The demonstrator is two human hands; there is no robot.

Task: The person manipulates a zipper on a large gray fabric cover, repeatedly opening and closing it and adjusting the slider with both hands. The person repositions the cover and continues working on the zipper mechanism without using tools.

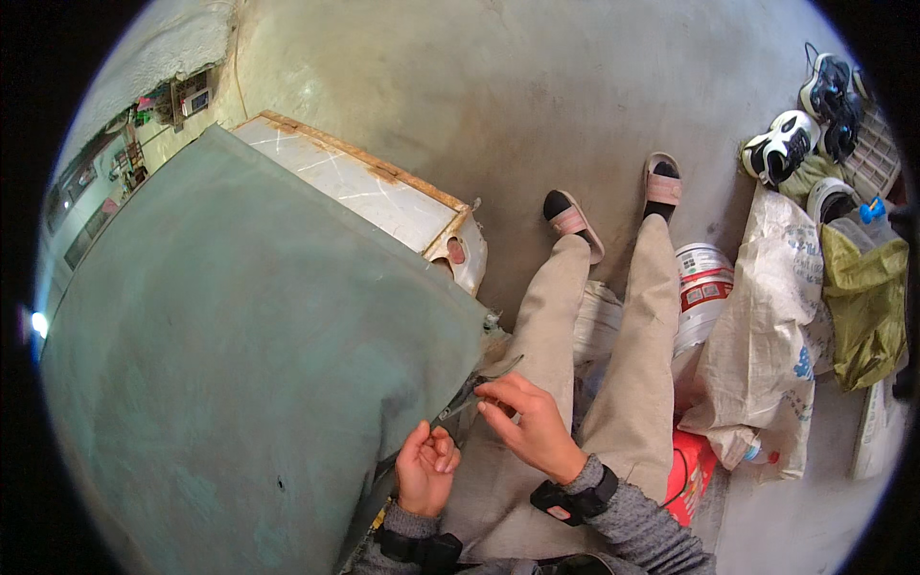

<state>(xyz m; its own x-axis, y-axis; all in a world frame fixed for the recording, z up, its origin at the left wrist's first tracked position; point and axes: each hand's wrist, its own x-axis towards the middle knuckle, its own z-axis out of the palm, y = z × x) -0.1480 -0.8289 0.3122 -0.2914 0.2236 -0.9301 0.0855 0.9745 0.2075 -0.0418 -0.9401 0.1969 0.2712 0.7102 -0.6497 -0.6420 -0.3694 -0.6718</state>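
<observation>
My right hand (pixel 527 426) is over my lap, close to the corner of a table covered in grey-green cloth (pixel 259 355). Its thumb and fingers are pinched together by a thin, dark and silvery piece (pixel 460 401), too small to name. Just to the left and nearer me, my left hand (pixel 426 470) rests by the table's edge, palm up with fingers curled in. Whether anything lies inside those curled fingers is hidden. The thin piece runs between the two hands along the table's edge.
Beyond the table stands a white cabinet (pixel 355 182) with rusty edges. A white-and-red bucket (pixel 702 287), a white woven sack (pixel 767 335), a yellow-green bag (pixel 862 297) and a red bag (pixel 692 470) are to my right. Sneakers (pixel 781 147) sit at the far right.
</observation>
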